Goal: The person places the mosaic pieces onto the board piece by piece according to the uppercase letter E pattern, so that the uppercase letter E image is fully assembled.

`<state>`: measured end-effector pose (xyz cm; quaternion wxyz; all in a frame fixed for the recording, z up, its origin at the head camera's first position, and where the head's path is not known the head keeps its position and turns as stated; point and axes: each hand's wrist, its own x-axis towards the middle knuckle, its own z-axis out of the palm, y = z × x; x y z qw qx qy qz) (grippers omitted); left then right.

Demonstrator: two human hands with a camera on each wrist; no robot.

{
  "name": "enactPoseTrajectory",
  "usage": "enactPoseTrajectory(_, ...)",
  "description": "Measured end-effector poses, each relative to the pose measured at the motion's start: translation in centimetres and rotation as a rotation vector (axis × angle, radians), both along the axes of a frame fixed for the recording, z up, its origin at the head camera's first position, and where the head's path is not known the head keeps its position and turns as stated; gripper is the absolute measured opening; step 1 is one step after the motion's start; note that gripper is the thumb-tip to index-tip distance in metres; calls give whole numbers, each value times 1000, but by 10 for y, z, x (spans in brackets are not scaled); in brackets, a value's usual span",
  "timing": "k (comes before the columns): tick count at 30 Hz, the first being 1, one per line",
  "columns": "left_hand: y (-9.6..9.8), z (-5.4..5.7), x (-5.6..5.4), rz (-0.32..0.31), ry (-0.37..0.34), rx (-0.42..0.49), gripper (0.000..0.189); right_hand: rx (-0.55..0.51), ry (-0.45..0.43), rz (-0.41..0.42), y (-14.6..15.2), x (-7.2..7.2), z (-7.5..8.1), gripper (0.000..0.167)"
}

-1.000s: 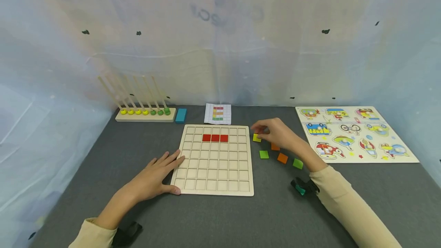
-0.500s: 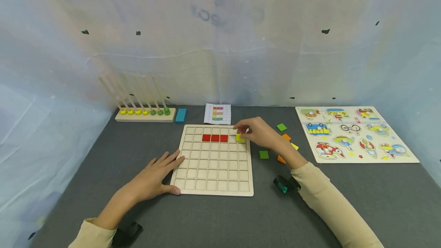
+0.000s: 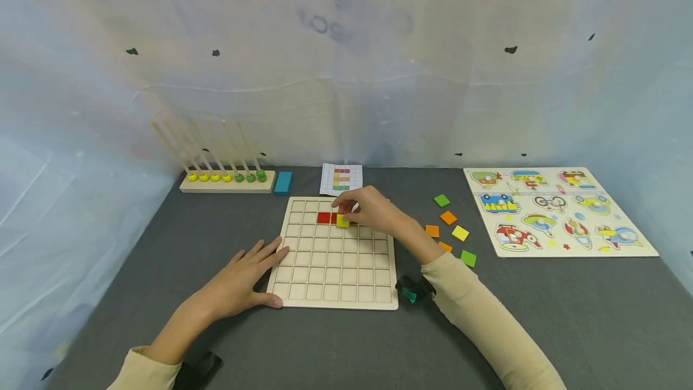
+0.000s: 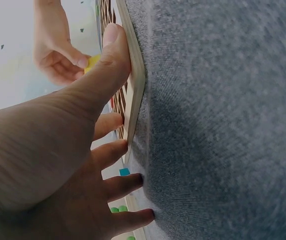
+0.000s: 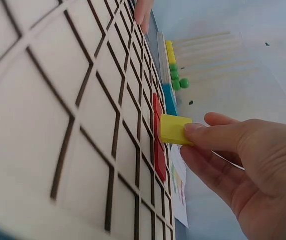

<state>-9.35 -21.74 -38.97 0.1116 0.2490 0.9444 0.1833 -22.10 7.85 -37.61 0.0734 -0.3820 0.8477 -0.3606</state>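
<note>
A yellow square tile (image 5: 174, 129) is pinched between the thumb and fingers of my right hand (image 3: 369, 209). In the head view it hangs over the upper part of a wooden grid board (image 3: 335, 263), close to a row of red tiles (image 3: 323, 218). The hand and yellow tile partly cover that row. My left hand (image 3: 238, 284) lies spread at the board's left edge, its thumb (image 4: 114, 47) on the front corner and fingertips touching the side. In the left wrist view, the outer fingers reach past the board to the grey cloth.
Several loose tiles in green (image 3: 441, 200), orange (image 3: 448, 217) and yellow (image 3: 460, 233) lie right of the board. Behind it are a printed pattern card (image 3: 341, 179), a blue block (image 3: 283, 183) and a peg-and-bead counter (image 3: 227, 185). A picture puzzle (image 3: 557, 212) lies far right.
My right hand has taken the yellow tile from the table right of the board and carried it left over the red row. The left hand has stayed in place.
</note>
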Motion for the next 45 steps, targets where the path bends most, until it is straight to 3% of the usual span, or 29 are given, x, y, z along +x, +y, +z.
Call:
enactPoseTrajectory(11, 0, -3, 1, 4, 4, 3, 98, -59, 12, 34, -29, 3, -12, 21)
enactPoseTrajectory(18, -1, -3, 1, 7, 3, -5, 98, 17, 43, 24, -41, 8, -15, 19)
enactPoseTrajectory(39, 0, -3, 0, 8, -6, -6, 97, 103, 65, -17, -48, 8, -20, 20)
enactPoseTrajectory(45, 0, -2, 1, 12, 0, -10, 97, 64, 35, 10, -42, 9, -14, 21)
